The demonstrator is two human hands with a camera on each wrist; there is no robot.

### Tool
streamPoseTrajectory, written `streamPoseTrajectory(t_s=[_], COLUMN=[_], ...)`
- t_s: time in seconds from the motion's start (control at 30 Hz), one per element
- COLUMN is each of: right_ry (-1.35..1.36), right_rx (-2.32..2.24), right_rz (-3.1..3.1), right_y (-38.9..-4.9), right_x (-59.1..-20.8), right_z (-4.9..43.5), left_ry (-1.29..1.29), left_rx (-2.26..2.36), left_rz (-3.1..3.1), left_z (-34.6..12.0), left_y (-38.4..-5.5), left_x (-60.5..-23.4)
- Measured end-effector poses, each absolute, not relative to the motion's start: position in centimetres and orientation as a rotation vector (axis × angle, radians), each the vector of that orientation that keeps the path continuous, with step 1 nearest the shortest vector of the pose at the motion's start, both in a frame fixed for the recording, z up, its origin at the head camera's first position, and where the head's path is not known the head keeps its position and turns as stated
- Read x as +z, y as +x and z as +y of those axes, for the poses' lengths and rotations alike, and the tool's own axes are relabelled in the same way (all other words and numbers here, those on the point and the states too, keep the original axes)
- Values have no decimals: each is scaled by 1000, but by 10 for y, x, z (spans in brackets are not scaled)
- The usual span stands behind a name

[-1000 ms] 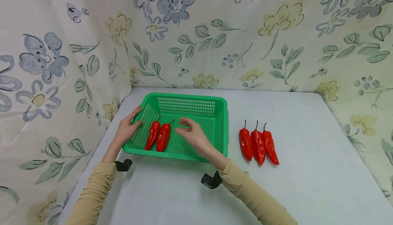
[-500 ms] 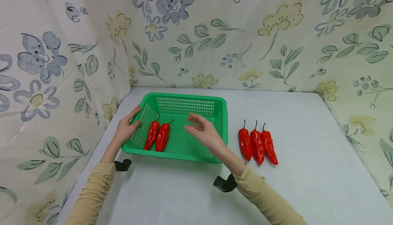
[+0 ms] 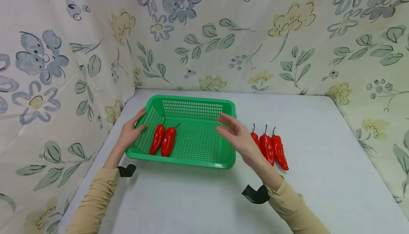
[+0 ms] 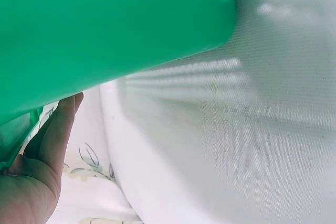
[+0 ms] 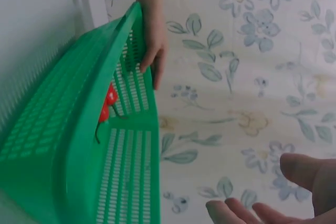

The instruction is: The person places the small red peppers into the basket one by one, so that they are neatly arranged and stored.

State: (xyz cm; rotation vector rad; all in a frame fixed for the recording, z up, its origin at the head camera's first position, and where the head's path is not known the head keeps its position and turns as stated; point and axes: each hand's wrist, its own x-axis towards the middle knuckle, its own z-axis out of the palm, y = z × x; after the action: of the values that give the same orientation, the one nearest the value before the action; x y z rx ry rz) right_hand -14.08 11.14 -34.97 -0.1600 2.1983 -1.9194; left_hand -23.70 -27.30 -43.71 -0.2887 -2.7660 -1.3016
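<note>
The right hand (image 3: pixel 238 138) hangs in the air by the right end of the green basket (image 3: pixel 179 161), palm turned in toward it. The fingers reach forward with a soft bend, the thumb stands apart from them, and there is nothing between. Behind it, the wrist and forearm slant back to the person's near right side, in a tan sleeve (image 3: pixel 300 205) with a dark band (image 3: pixel 255 195) jutting out below the cuff.

The left hand (image 3: pixel 129 132) is at the basket's left end, holding the rim between thumb and fingers: the thumb lies over the inner side, the fingers along the outside. That forearm comes up from the near left of the basket, its tan sleeve bunched in folds.

Inside the basket, toward its left end, two red peppers (image 3: pixel 168 141) lie side by side, stems pointing to the far side. Three more red peppers (image 3: pixel 279 152) lie in a row to the right of the basket, stems also away from the person; the one closest to the basket is partly covered by the right hand.

Under the basket is a white table (image 3: pixel 198 198), and beyond its far side hangs a flowered cloth (image 3: pixel 204 21).
</note>
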Motion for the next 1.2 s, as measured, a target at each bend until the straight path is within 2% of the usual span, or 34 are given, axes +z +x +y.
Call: streamPoseTrajectory(t_s=[0.7,1.2], right_ry=[33,298], right_rx=[-1730,-1629], right_rz=[2482,2636], right_y=[-133,-144], right_x=[-358,-388], right_z=[199,249], left_ry=[-298,-295], left_rx=[-1330,-1290], left_rz=[-2759,-2764], left_z=[-272,-274], left_y=[-237,-237], left_x=[-437,-438])
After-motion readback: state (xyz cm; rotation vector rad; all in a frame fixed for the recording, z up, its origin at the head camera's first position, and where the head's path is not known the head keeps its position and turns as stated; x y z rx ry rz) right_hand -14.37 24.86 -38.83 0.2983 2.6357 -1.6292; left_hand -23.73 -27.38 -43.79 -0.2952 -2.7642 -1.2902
